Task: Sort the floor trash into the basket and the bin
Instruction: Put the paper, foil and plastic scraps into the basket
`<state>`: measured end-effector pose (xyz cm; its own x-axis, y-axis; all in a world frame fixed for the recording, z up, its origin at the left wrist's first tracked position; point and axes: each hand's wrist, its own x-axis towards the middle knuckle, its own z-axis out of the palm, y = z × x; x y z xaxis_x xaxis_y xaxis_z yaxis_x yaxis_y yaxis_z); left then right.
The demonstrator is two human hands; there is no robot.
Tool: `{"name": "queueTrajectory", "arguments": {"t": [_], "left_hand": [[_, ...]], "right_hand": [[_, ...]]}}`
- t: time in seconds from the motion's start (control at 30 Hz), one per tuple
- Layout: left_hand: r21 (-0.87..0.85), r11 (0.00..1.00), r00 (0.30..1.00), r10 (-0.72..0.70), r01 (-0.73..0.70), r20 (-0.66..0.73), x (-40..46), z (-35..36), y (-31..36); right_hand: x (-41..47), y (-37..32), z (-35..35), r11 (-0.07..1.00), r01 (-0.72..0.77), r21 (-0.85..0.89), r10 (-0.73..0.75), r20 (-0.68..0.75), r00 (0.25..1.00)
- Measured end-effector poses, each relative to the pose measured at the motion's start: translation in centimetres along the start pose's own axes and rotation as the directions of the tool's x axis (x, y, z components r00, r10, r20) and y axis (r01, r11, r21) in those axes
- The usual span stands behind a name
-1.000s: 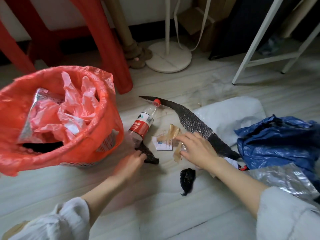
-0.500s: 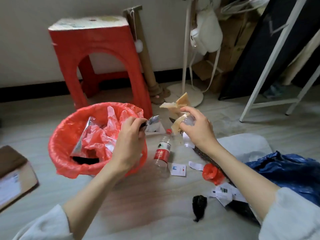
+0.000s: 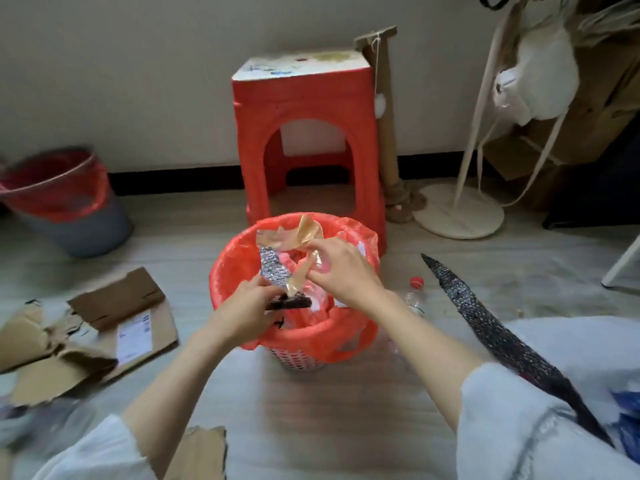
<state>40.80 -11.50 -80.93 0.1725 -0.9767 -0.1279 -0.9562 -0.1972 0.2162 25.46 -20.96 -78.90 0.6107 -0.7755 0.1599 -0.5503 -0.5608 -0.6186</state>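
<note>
A white mesh basket [image 3: 300, 358] lined with a red bag [image 3: 228, 271] stands on the floor in the middle. Over its opening my left hand [image 3: 242, 308] grips a dark foil scrap [image 3: 289, 302] at the near rim. My right hand [image 3: 341, 268] is closed on crumpled brown tape and clear plastic [image 3: 298, 237] above the basket's far side. A silver foil piece [image 3: 272, 268] lies inside the basket. A grey bin [image 3: 86, 230] with a red liner stands at the far left by the wall.
A red stool [image 3: 308, 133] stands right behind the basket. Torn cardboard [image 3: 104, 327] lies at the left, a plastic bottle [image 3: 414, 294] and a long dark foil strip [image 3: 485, 323] at the right. A white stand base [image 3: 457, 213] sits at the back right.
Both hands lifted from the floor with their scraps and moved over the basket. The view swung up and left, bringing the grey bin and cardboard into sight.
</note>
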Motion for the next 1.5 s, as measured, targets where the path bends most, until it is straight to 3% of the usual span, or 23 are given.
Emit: {"name": "queueTrajectory", "arguments": {"t": [0.03,0.1,0.17,0.27,0.33,0.43,0.5,0.57,0.63,0.7,0.87,0.93,1.03,1.1,1.17,1.27,1.37,1.5], "left_hand": [[-0.027,1.0,0.994,0.003,0.0,0.106,-0.1,0.0,-0.3],[-0.115,0.993,0.997,-0.017,0.026,0.078,-0.2,-0.4,-0.3],[-0.196,0.976,0.983,-0.124,0.096,-0.138,0.2,-1.1,-0.4],[-0.303,0.95,0.834,-0.229,0.079,-0.501,1.1,-1.8,-1.2],[-0.274,0.962,0.878,-0.116,-0.018,-0.465,1.9,-1.4,-0.7],[-0.145,0.983,0.959,0.068,-0.111,-0.275,3.1,-0.2,0.3],[-0.131,0.987,0.942,0.048,-0.096,-0.332,3.4,-0.4,0.5],[-0.168,0.982,0.884,0.001,-0.09,-0.468,3.6,-1.2,1.8],[-0.132,0.977,0.838,0.071,-0.168,-0.541,4.0,-1.5,4.2],[-0.055,0.953,0.799,0.218,-0.299,-0.561,4.6,-0.6,7.5],[-0.102,0.846,0.798,0.444,-0.523,-0.406,5.3,6.3,15.4],[-0.115,0.832,0.829,0.51,-0.543,-0.23,5.4,10.2,17.4],[-0.042,0.859,0.851,0.512,-0.511,0.117,6.0,15.2,19.0],[-0.018,0.885,0.827,0.442,-0.466,0.347,6.2,17.7,19.8],[-0.003,0.891,0.781,0.398,-0.453,0.482,6.3,19.6,20.3],[0.039,0.877,0.751,0.385,-0.478,0.537,6.6,21.5,20.8],[0.047,0.878,0.772,0.391,-0.476,0.501,6.6,22.7,20.9],[0.051,0.862,0.817,0.459,-0.505,0.348,5.7,24.2,20.2]], "right_hand": [[0.3,0.0,0.7,0.996,-0.01,-0.087,0.016,0.065,0.998],[0.7,0.2,1.6,0.959,0.008,-0.285,0.048,0.191,0.98],[0.8,0.9,2.3,0.9,0.047,-0.434,0.097,0.304,0.948],[0.6,1.7,3.1,0.862,0.113,-0.494,0.107,0.395,0.912],[0.5,1.5,2.9,0.874,0.146,-0.464,0.062,0.403,0.913],[-0.8,1.3,1.9,0.914,0.163,-0.372,-0.014,0.371,0.928],[-2.1,1.9,0.8,0.98,0.108,-0.17,-0.056,0.287,0.956],[-3.5,3.4,-0.9,0.996,0.062,0.059,-0.068,0.099,0.993],[-5.0,5.9,-2.5,0.997,-0.017,0.081,0.02,-0.036,0.999],[-6.8,9.1,-3.7,0.988,-0.15,0.03,0.152,-0.069,0.986],[-13.4,16.6,-4.6,0.918,-0.367,-0.147,0.373,0.015,0.928],[-17.0,18.7,-3.7,0.861,-0.405,-0.308,0.453,0.104,0.885],[-21.1,21.1,-2.5,0.762,-0.445,-0.47,0.6,0.252,0.76],[-22.8,22.2,-1.8,0.743,-0.478,-0.469,0.642,0.297,0.706],[-23.8,22.7,-0.8,0.745,-0.452,-0.49,0.639,0.33,0.695],[-24.8,22.8,1.3,0.765,-0.384,-0.517,0.609,0.388,0.692],[-25.2,22.8,2.8,0.751,-0.357,-0.555,0.616,0.394,0.682],[-26.1,23.5,3.9,0.764,-0.305,-0.568,0.534,0.293,0.793]]}}
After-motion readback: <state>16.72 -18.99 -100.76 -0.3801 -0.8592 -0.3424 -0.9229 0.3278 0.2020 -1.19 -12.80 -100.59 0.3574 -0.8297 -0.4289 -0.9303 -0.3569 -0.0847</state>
